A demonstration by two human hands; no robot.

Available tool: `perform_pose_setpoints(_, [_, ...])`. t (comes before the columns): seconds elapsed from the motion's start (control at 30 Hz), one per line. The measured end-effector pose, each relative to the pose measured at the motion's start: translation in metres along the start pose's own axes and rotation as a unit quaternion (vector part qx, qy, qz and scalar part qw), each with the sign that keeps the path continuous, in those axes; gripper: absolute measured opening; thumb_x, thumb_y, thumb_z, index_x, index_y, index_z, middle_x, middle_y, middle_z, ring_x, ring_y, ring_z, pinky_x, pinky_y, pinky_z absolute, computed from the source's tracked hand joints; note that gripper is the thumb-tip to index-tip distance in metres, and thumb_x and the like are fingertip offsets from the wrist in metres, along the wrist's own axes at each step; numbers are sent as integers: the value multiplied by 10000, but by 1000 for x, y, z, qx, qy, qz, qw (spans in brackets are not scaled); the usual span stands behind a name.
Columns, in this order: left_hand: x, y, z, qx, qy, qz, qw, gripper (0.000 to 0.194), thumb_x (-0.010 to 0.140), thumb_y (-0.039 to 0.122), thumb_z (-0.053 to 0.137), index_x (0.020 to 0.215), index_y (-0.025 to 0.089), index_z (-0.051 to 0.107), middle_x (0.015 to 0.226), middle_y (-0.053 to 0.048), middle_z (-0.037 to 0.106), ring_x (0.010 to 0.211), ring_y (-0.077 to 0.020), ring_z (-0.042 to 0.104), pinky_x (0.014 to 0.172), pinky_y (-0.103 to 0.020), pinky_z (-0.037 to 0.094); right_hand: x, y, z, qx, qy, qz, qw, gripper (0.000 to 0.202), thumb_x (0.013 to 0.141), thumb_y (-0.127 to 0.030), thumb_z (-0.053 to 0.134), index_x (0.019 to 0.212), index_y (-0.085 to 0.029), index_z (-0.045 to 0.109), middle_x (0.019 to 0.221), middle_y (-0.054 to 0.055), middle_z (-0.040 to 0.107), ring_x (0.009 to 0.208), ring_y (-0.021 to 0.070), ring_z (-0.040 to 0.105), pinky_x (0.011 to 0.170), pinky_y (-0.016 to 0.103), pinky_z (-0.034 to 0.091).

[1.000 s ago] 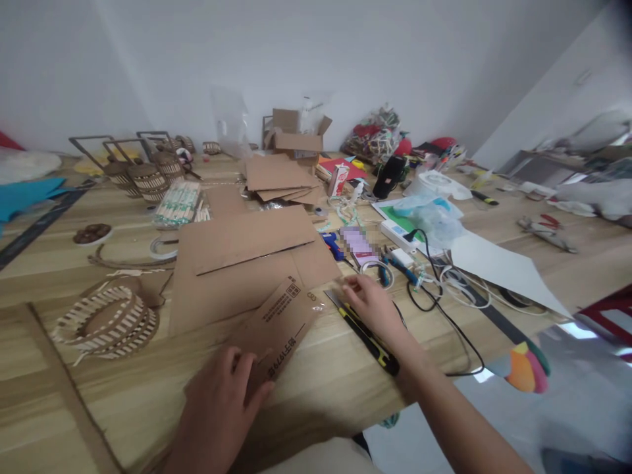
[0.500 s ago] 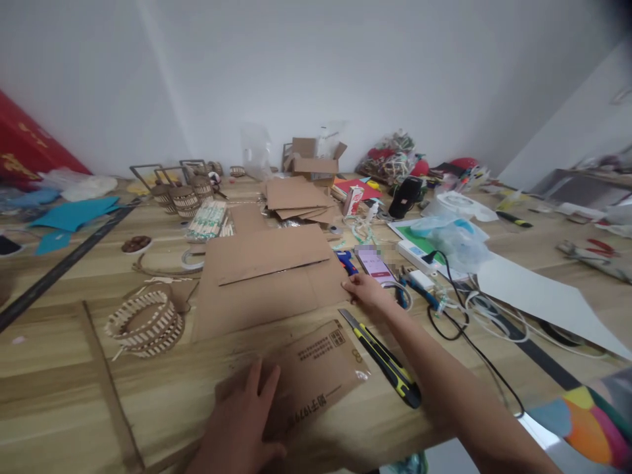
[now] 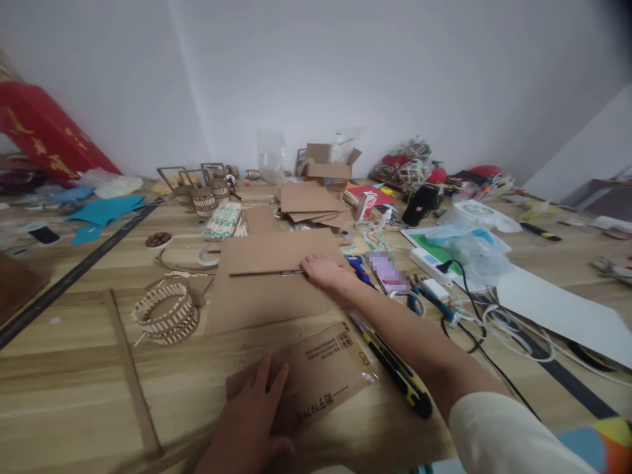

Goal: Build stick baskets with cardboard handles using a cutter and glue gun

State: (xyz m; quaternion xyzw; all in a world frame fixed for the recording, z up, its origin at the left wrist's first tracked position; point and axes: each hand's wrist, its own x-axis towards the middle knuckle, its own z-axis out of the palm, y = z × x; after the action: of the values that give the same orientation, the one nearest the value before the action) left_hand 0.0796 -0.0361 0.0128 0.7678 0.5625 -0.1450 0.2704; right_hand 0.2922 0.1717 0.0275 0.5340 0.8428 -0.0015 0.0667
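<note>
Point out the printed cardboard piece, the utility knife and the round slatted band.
Printed cardboard piece (image 3: 323, 380): head view, on its bare face between the printed areas.
Utility knife (image 3: 396, 370): head view, on the middle of its yellow-and-black handle.
Round slatted band (image 3: 170, 333): head view, on its near outer wall.

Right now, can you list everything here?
Table: one, tan, underneath
Printed cardboard: one, brown, front middle
Big cardboard: count unclear, brown, middle
Open knife: one, yellow-black, front right
Woven ring: one, brown-cream, left
Buckets: three or more, brown, back left
Open box: one, brown, back middle
Lit phone: one, purple, middle right
Big paper: one, white, right
Paper pieces: two, blue, left
Other clutter: uncountable, mixed, back
Left hand: one, bare, at printed cardboard
Right hand: one, bare, at big cardboard
</note>
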Motion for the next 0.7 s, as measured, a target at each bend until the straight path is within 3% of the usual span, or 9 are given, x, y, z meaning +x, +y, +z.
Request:
perform_pose_setpoints(0.1, [2, -4, 4, 0, 12, 6, 1000, 944, 707, 221, 794, 1555, 213, 380, 1670, -200, 190, 1457, -389, 411, 1160, -511, 406, -12, -6, -1, 0, -11, 19, 1000, 296, 992, -345, 610, 1216, -154, 633, 1231, 94, 664, 1078, 237, 659, 942, 457, 542])
perform_pose_setpoints(0.23, [7, -10, 7, 25, 4, 16, 1000, 907, 728, 223, 748, 1557, 194, 380, 1666, -216, 197, 1458, -393, 403, 1166, -529, 391, -48, -2, -2, 18, 15, 92, 995, 259, 1004, -231, 506, 1217, -119, 601, 1221, 170, 671, 1059, 252, 678, 874, 324, 515])
perform_pose_setpoints(0.5, [17, -25, 20, 33, 24, 57, 998, 849, 761, 296, 699, 1544, 147, 407, 1656, -230, 202, 1467, -400, 384, 1188, -564, 342, -161, 63, -6, 23, 73, 337, 938, 304, 978, -156, 404, 1226, -68, 558, 1087, 232, 721, 998, 313, 708, 768, 341, 506])
perform_pose_setpoints(0.6, [13, -18, 15, 30, 5, 35, 999, 870, 757, 285, 717, 1554, 166, 388, 1669, -213, 173, 1481, -380, 367, 1188, -533, 351, -183, 75, -5, 35, 80, 338, 937, 309, 945, -135, 421, 1188, -52, 594, 1063, 240, 729, 995, 330, 710, 795, 370, 521])
perform_pose_setpoints(0.7, [6, -8, 5, 17, -6, 35, 999, 899, 743, 264, 773, 1555, 201, 391, 1676, -206, 164, 1453, -381, 424, 1166, -515, 391, -174, 65, 0, 63, 97, 253, 961, 331, 941, -165, 435, 1221, -81, 589, 1151, 224, 712, 1052, 317, 692, 880, 386, 521])
